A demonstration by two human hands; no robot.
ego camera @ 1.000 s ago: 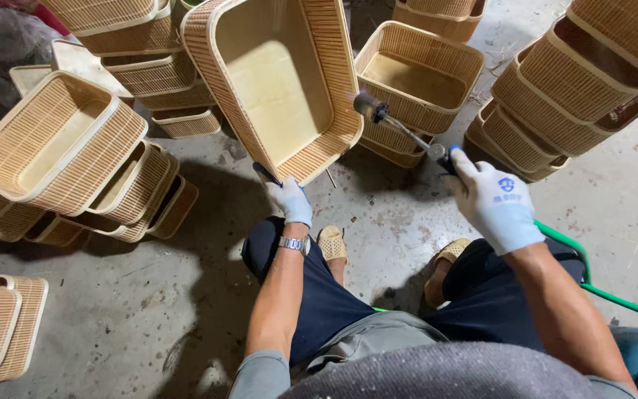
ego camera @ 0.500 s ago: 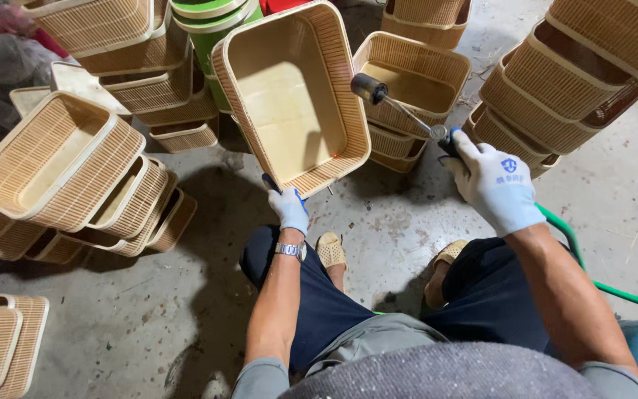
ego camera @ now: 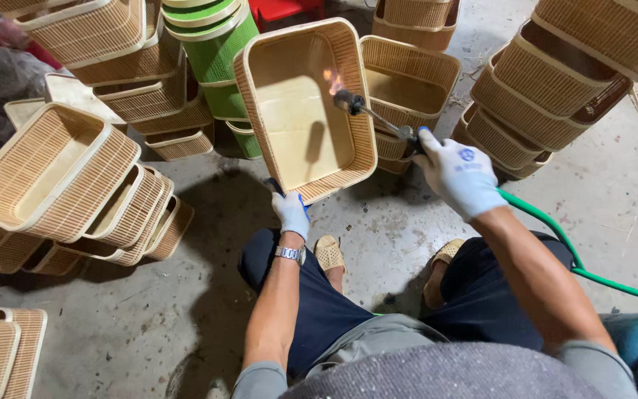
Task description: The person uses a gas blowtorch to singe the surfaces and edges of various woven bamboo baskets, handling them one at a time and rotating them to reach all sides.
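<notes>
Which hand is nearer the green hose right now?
Right. The right hand holds the torch, and the green hose runs just behind its wrist. The left hand grips the tilted basket's lower edge, across the knees from the hose.

Basket-making workshop, working at floor level. Bare, stained concrete floor (ego camera: 149, 325) fills the lower left of the frame. Stacks of same-shape woven bamboo baskets (ego camera: 75, 185) stand at left, more nested stacks (ego camera: 555, 96) at upper right, further ones along the top edge. Green round containers (ego camera: 215, 44) sit stacked at top centre. A lit gas torch (ego camera: 367, 111) with a green hose (ego camera: 555, 236) running off to the right edge, plus white work gloves (ego camera: 459, 174), point to hand finishing of many identical pieces.
</notes>
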